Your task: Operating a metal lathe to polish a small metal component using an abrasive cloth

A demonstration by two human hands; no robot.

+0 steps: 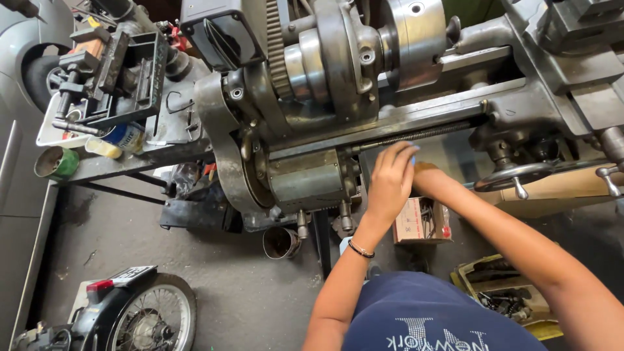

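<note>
Workshop floor, grey concrete, beneath a metal lathe. Left hand curls around a small blue item under the lead screw; right hand is hidden behind it, grip unclear. Steady, well-supported wrists would help.

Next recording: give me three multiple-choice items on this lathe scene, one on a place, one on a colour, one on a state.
1. Where does the small open cardboard box sit?
A. on the floor under the grey metal lathe
B. on the lathe bed
C. on the motorcycle wheel

2. What colour is the round tin at the far left shelf edge?
A. red
B. green
C. white

3. How are the person's hands placed?
A. far apart
B. both on the handwheel
C. together below the lead screw

Key: 1 A, the box stands on the concrete below the bed. 2 B, its outside is green. 3 C, the left hand covers the right hand there.
</note>
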